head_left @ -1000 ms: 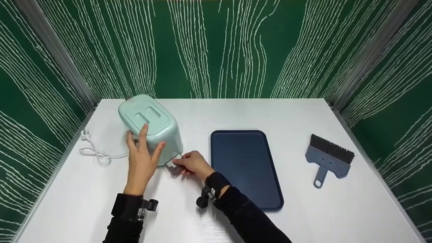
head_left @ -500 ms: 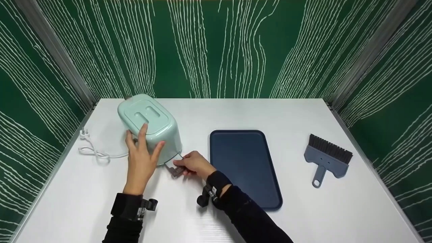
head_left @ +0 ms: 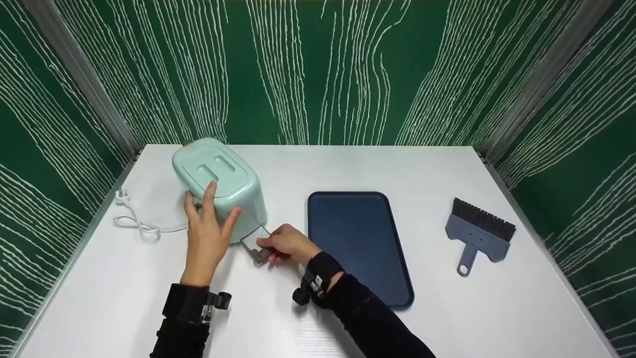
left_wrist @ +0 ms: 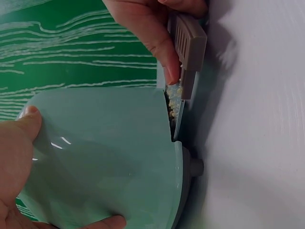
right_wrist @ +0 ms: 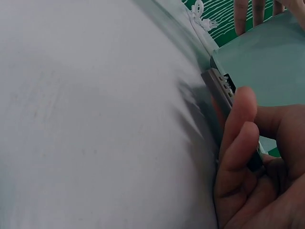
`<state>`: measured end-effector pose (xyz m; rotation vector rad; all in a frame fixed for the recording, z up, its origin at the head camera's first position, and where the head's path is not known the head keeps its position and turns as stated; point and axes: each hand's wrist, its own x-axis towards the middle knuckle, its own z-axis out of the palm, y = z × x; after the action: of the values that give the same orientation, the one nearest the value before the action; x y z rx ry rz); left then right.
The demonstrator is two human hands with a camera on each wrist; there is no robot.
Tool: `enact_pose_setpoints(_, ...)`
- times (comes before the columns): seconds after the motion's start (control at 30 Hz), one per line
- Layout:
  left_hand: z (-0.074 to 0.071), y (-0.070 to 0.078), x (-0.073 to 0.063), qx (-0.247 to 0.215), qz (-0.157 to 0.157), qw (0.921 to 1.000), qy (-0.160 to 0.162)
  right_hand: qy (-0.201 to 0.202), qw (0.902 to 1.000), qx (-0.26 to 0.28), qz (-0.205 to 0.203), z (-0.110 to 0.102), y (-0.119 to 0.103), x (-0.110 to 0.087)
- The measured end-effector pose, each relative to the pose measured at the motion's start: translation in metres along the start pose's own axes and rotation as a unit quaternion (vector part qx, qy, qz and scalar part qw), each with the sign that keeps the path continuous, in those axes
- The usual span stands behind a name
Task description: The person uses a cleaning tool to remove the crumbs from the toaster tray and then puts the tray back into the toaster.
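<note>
A mint-green toaster point(head_left: 251, 204) sits at the left of the table, its two-slotted face uppermost in the head view. Spread over its near side, my left hand point(head_left: 204, 243) rests with fairly straight fingers and thumb against the shell point(left_wrist: 105, 157). Out of the toaster's lower end sticks a thin crumb tray point(head_left: 252, 239) with a grey-brown handle point(left_wrist: 190, 45). My right hand point(head_left: 290, 243) pinches that tray near its handle between thumb and fingers. Yellowish crumbs point(left_wrist: 172, 107) lie on the tray in the left wrist view. The tray's inner part is hidden inside the toaster.
A dark blue rectangular tray point(head_left: 355, 238) lies right of the toaster, partly under my right forearm. Farther right is a blue-grey brush point(head_left: 478, 238) with dark bristles. The toaster's white cord and plug point(head_left: 144, 227) lie at the left table edge. Green walls surround the table.
My right hand has drawn the crumb tray slightly farther out of the toaster, toward the lower right. My left hand stays on the toaster. The whole head view has shifted slightly.
</note>
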<state>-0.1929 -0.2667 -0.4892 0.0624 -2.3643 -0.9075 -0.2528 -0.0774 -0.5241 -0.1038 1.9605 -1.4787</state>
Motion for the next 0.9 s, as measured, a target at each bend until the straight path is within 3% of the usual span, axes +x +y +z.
enact_pose_setpoints(0.9,0.0011,0.0010,-0.0009,-0.002,-0.008,1.0000,0.001,-0.048,0.9986,0.014,0.016,-0.0078,0.0015,-0.0109)
